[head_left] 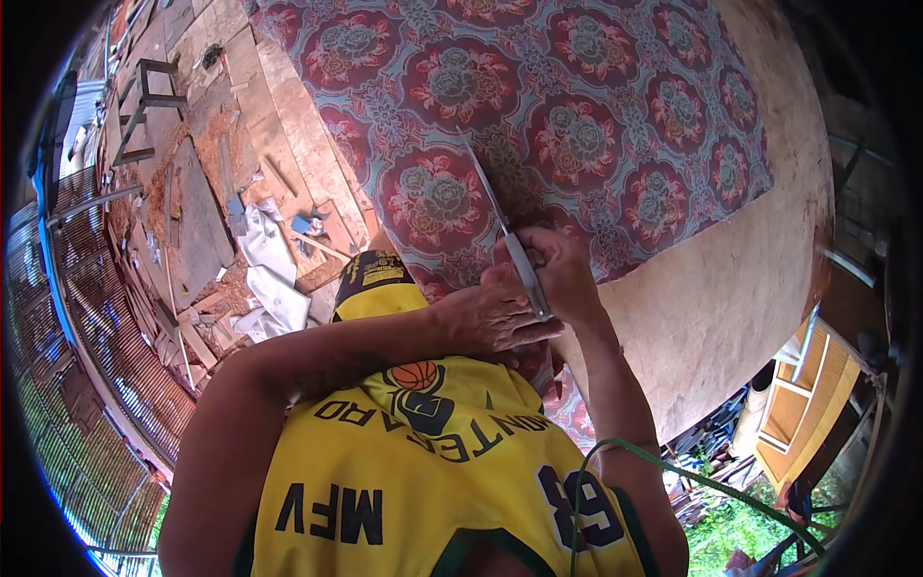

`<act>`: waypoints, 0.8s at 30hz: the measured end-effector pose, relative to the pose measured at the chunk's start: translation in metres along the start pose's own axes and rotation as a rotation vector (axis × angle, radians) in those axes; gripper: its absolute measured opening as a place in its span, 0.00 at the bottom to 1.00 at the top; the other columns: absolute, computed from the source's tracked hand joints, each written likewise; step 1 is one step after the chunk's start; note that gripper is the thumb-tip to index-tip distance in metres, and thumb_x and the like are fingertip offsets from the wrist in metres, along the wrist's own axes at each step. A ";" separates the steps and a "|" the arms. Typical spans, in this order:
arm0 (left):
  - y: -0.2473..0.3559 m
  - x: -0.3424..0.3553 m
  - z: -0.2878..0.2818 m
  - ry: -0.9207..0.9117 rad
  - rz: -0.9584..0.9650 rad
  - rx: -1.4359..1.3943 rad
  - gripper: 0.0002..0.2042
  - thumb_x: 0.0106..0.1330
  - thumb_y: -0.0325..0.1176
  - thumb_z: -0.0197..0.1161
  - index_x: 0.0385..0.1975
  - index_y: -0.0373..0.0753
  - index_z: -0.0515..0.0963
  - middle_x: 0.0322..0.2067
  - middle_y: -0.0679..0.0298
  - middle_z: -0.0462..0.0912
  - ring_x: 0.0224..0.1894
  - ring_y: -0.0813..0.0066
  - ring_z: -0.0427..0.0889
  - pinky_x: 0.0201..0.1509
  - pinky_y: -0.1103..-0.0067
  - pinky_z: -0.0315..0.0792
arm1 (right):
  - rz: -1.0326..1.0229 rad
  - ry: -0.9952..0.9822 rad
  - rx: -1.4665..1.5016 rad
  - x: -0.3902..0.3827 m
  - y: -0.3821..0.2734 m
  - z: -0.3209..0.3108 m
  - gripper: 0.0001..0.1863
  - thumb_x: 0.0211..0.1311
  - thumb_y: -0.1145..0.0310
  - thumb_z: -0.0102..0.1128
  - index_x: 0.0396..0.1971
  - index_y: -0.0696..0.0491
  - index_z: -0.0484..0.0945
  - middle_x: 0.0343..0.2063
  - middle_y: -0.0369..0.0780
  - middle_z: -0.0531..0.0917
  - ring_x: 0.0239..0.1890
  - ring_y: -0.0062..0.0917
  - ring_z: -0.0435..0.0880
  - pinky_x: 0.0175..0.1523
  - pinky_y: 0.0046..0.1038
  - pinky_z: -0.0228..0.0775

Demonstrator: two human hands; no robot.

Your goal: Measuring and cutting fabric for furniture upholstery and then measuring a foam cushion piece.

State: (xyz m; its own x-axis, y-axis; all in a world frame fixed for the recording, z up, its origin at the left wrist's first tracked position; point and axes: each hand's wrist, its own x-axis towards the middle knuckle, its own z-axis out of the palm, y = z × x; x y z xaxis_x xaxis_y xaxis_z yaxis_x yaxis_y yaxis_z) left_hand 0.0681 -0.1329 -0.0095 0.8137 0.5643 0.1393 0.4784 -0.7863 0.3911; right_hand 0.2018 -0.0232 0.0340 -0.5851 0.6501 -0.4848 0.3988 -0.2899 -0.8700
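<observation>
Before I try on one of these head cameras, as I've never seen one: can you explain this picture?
There is no robot here, just a person's two bare hands. The picture comes from the left of two wide fisheye cameras worn on the head, looking down, so straight edges bend. The yellow jersey below is the wearer's. A red and blue-grey patterned cloth lies over a pale wooden surface. The right hand grips a long, pointed metal tool; the left hand is close beside its handle end.
</observation>
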 end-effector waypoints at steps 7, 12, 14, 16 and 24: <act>-0.003 0.004 -0.008 -0.007 0.017 0.036 0.44 0.64 0.64 0.50 0.73 0.37 0.58 0.69 0.56 0.65 0.73 0.63 0.61 0.79 0.64 0.51 | 0.131 -0.056 0.034 0.022 -0.019 0.001 0.24 0.46 0.61 0.85 0.37 0.57 0.80 0.22 0.32 0.83 0.18 0.09 0.76 0.21 0.15 0.66; -0.003 0.003 -0.003 0.013 0.018 0.112 0.43 0.64 0.64 0.50 0.73 0.37 0.59 0.69 0.57 0.66 0.72 0.65 0.63 0.79 0.65 0.51 | 0.149 -0.039 -0.002 0.025 -0.026 0.004 0.24 0.45 0.61 0.85 0.37 0.57 0.81 0.20 0.31 0.82 0.17 0.08 0.75 0.20 0.15 0.66; -0.004 0.002 -0.002 0.024 0.025 0.062 0.43 0.64 0.64 0.50 0.72 0.36 0.59 0.69 0.57 0.67 0.72 0.63 0.63 0.79 0.65 0.51 | 0.188 -0.014 0.019 0.025 -0.032 0.005 0.22 0.45 0.60 0.86 0.31 0.58 0.83 0.18 0.31 0.80 0.18 0.09 0.70 0.23 0.20 0.61; -0.005 0.004 -0.004 0.025 0.032 0.083 0.41 0.66 0.61 0.49 0.72 0.36 0.59 0.69 0.56 0.66 0.72 0.62 0.63 0.79 0.64 0.51 | 0.172 -0.016 0.020 0.028 -0.030 0.005 0.22 0.45 0.59 0.85 0.31 0.58 0.83 0.18 0.31 0.81 0.18 0.09 0.71 0.23 0.20 0.62; -0.004 0.006 -0.012 0.050 0.004 0.044 0.31 0.70 0.43 0.46 0.70 0.34 0.62 0.71 0.53 0.64 0.74 0.58 0.60 0.81 0.62 0.48 | 0.115 -0.075 0.148 0.066 -0.034 0.007 0.20 0.51 0.64 0.82 0.38 0.56 0.80 0.21 0.32 0.83 0.16 0.11 0.76 0.19 0.16 0.66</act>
State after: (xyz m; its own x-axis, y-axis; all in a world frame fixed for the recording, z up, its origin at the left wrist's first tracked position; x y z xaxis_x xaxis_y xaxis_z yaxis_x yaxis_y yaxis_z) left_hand 0.0670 -0.1235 0.0006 0.7985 0.5722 0.1869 0.4900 -0.7982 0.3504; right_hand 0.1447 0.0245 0.0315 -0.5945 0.5542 -0.5825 0.3616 -0.4627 -0.8094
